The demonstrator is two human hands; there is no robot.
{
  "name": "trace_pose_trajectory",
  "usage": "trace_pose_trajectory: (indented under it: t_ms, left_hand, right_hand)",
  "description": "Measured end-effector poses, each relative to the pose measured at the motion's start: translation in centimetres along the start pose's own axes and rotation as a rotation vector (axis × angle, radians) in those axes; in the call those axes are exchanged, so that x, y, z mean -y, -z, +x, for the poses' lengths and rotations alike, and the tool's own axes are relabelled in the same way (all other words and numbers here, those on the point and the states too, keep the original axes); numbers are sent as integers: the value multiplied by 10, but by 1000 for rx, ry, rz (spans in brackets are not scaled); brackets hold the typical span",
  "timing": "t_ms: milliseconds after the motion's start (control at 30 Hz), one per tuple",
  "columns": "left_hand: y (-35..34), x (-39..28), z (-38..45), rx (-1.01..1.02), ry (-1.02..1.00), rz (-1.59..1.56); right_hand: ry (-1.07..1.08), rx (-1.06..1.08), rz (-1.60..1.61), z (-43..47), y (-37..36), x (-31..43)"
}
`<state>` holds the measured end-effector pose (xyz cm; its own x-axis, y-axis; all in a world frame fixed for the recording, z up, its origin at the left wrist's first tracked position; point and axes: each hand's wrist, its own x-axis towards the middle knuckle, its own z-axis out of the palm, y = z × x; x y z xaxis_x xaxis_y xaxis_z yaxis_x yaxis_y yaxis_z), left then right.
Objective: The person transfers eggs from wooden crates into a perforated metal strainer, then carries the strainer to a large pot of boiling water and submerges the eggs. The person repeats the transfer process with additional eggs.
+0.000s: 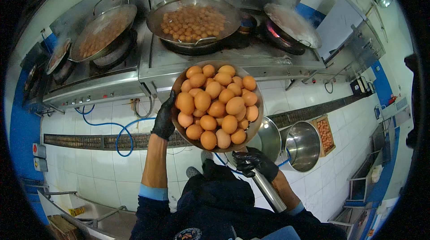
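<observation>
Brown eggs (215, 105) are heaped in a wide metal strainer or ladle bowl (258, 122) in front of my body. My left hand (164, 119), in a black glove, grips the bowl's left rim; its fingers are partly hidden behind the rim. Around the thick steel handle (268, 189), close to the bowl, my gloved right hand (257, 163) is closed. Just beyond the bowl, a large wok (231, 26) on the steel range holds many round brown eggs (193, 23) in liquid. The bowl hangs over the range's front edge and the tiled floor.
Another wok (107, 31) steams at left, and a tilted one (292, 25) sits over a glowing burner at right. Steel pots (304, 146) stand on the floor beside a crate (325, 136) of eggs. A blue hose (126, 129) crosses the floor drain (80, 141).
</observation>
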<state>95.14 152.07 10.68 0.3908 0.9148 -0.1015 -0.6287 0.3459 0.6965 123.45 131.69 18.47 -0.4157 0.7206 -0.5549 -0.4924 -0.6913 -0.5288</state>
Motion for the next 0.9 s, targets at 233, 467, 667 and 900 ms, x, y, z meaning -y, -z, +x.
trace_pose_trajectory:
  t_ms: [233,467,667,900]
  left_hand:
    - [-6,-56,138,88,27,52]
    - [-19,-73,204,150,51,-122]
    - [111,-41,166,-114,302,308]
    - [356,16,-1,-731,582,431]
  right_hand:
    - [72,176,319,78,-2,80]
    - [172,-177,-28,142,1,164]
    - [128,114,295,219,27,229]
    - [271,137,261,312,43,299]
